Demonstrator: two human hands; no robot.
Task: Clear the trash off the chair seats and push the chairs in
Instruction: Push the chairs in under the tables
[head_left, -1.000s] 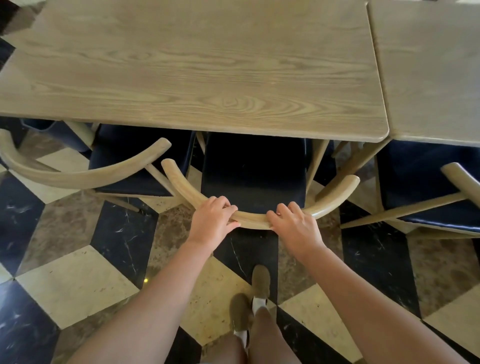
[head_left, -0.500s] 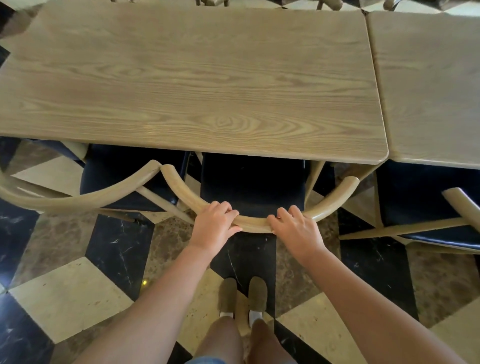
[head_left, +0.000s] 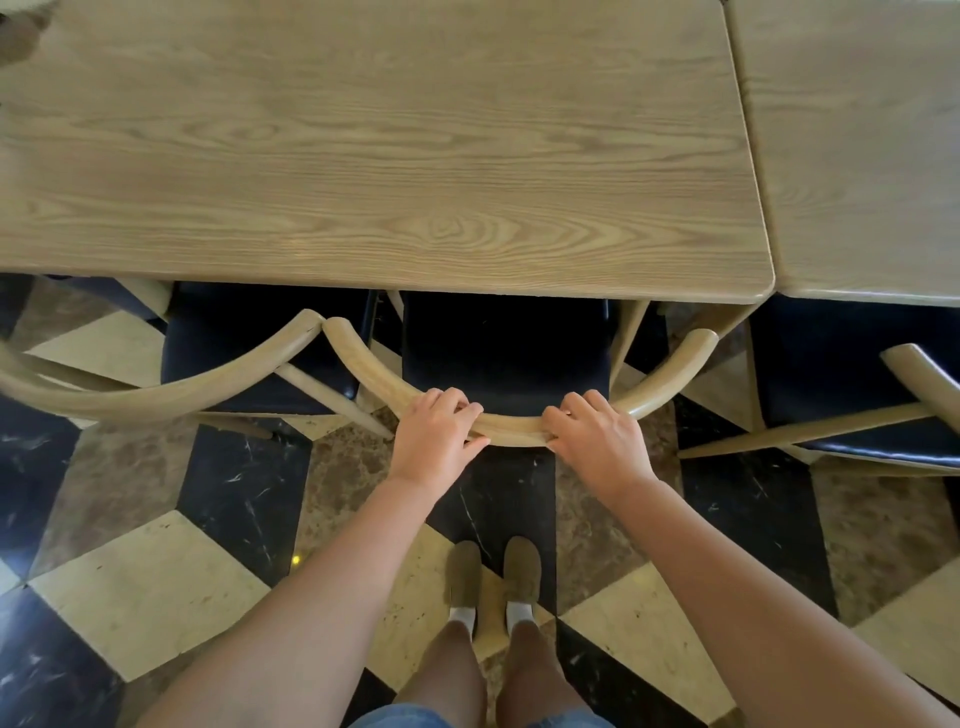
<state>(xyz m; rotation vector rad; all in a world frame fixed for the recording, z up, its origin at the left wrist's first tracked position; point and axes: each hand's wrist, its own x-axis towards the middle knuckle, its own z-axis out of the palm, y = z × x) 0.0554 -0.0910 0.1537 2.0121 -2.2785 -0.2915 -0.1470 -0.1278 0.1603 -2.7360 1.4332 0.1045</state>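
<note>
A wooden chair with a curved backrest (head_left: 363, 364) and a dark padded seat (head_left: 504, 348) stands in front of me, its seat partly under the wooden table (head_left: 363, 156). My left hand (head_left: 436, 436) and my right hand (head_left: 597, 436) both grip the middle of the backrest rail. No trash shows on the visible part of this seat. A second chair (head_left: 208, 384) stands to the left, its backrest tip touching the middle chair's. A third chair (head_left: 857, 395) stands on the right under a second table (head_left: 857, 130).
The floor has black, cream and brown marble tiles (head_left: 145, 587). My two feet in tan shoes (head_left: 493, 571) stand close behind the middle chair. The two tables meet edge to edge at the upper right.
The middle chair has slid forward under the table, so less of its seat shows. My feet have come together and stepped closer. Both hands keep their hold on the backrest.
</note>
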